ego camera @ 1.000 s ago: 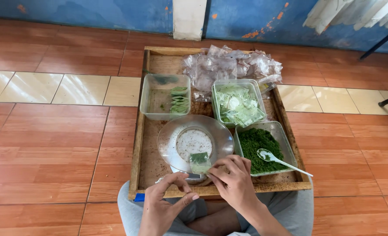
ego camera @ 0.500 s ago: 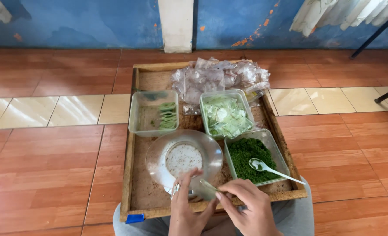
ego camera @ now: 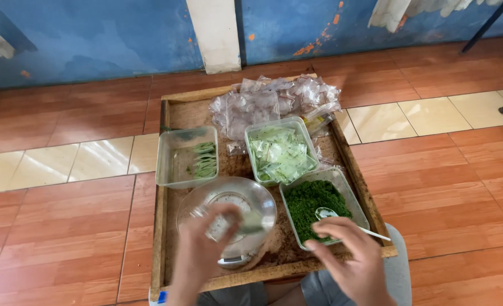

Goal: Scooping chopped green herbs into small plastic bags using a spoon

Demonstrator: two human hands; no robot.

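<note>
Looking down from my head, my left hand (ego camera: pixel 203 249) hovers over the clear glass bowl (ego camera: pixel 228 218), its fingers (ego camera: pixel 223 212) curled together and pinching a small clear packet (ego camera: pixel 250 222) with a smear of green in it; the packet is blurred, so I cannot tell more of its shape. The bowl sits just under those fingers on a small scale (ego camera: pixel 234 262), whose metal edge peeks out at the near side. My right hand (ego camera: pixel 347 255) is to the right of the left one, fingers bent and drawn close around the handle of a white plastic spoon (ego camera: pixel 326 213), whose bowl lies on the dark green powder (ego camera: pixel 313 201) in a clear tub (ego camera: pixel 350 198) just beyond my fingertips. Farther from my fingers stands a tub of filled green packets (ego camera: pixel 279 153), and to its left a tub with a few green packets (ego camera: pixel 203 160) against its right wall. Beyond those lies a heap of empty clear bags (ego camera: pixel 274 102). Everything rests on a wooden tray (ego camera: pixel 159 226) over the reddish tiled floor (ego camera: pixel 64 226).
</note>
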